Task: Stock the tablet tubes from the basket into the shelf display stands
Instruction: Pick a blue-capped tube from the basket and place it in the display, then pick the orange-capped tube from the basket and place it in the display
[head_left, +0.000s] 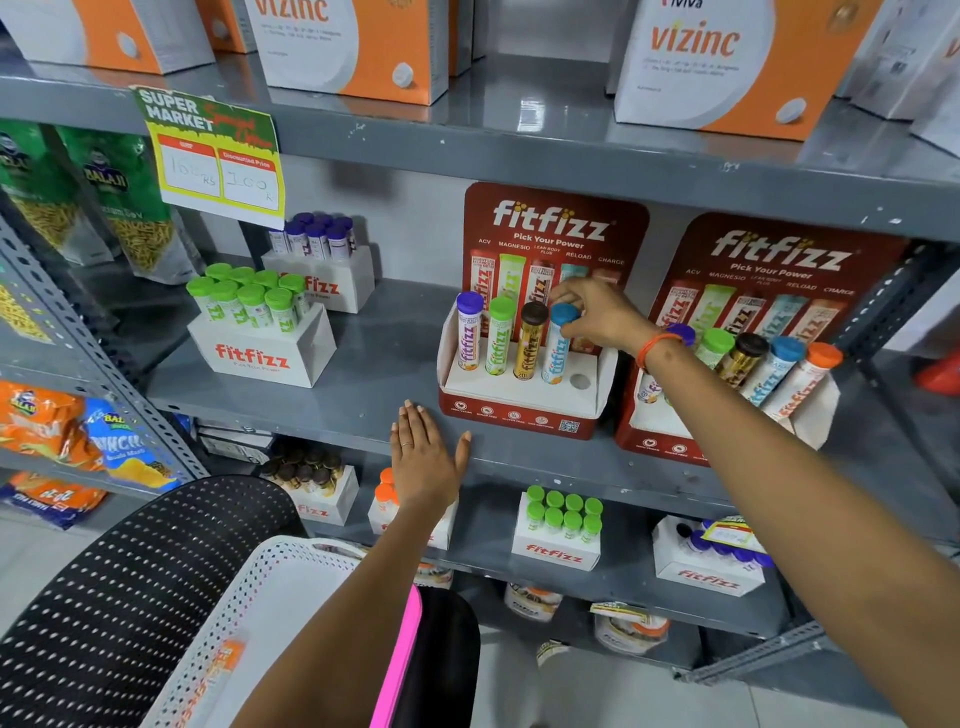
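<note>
A red fitfizz display stand (519, 415) sits on the middle shelf. It holds a purple-capped, a green-capped and a brown-capped tube, plus a blue-capped tube (556, 348) in the fourth hole. The fifth hole (580, 382) is empty. My right hand (597, 312) grips the blue cap from above. My left hand (423, 457) lies flat and open on the shelf's front edge, left of the stand. A second stand (654, 441) to the right holds several tubes. The white perforated basket (280, 587) sits at bottom left under my left forearm; an orange tube shows faintly through its wall.
White fitfizz boxes with green-capped tubes (254, 312) and purple-capped tubes (317, 244) stand further left on the shelf. More boxes fill the shelf below (558, 525). Orange vizinc cartons (727, 62) line the top shelf. Snack bags hang at left. A black perforated chair back (130, 582) stands at lower left.
</note>
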